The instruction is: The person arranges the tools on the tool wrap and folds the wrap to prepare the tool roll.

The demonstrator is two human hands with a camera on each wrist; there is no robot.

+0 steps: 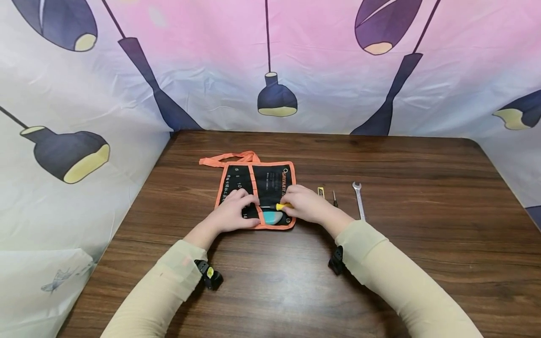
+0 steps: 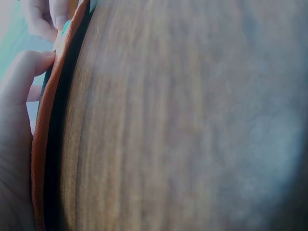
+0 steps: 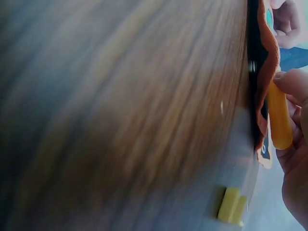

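Note:
A black tool pouch (image 1: 270,180) with orange edging lies spread on the table. My left hand (image 1: 232,211) rests on its left half, thumb and index finger spread apart near the orange middle strip. In the left wrist view the thumb (image 2: 33,65) touches the pouch close to its orange edge (image 2: 45,125). My right hand (image 1: 306,204) grips a screwdriver by its yellow handle (image 3: 279,115). The metal shaft (image 1: 266,207) points left, its tip right at the strip by my left fingers. Below the shaft, a teal tool with a grey end (image 1: 272,217) lies on the pouch, partly covered by the strip.
Right of the pouch lie a small yellow packet (image 1: 321,191), a thin dark tool with a metal shaft (image 1: 335,198), and a combination wrench (image 1: 359,199). The pouch's orange tie strap (image 1: 230,157) trails behind it. A patterned cloth (image 1: 236,56) hangs along the wooden table's (image 1: 270,291) back edge.

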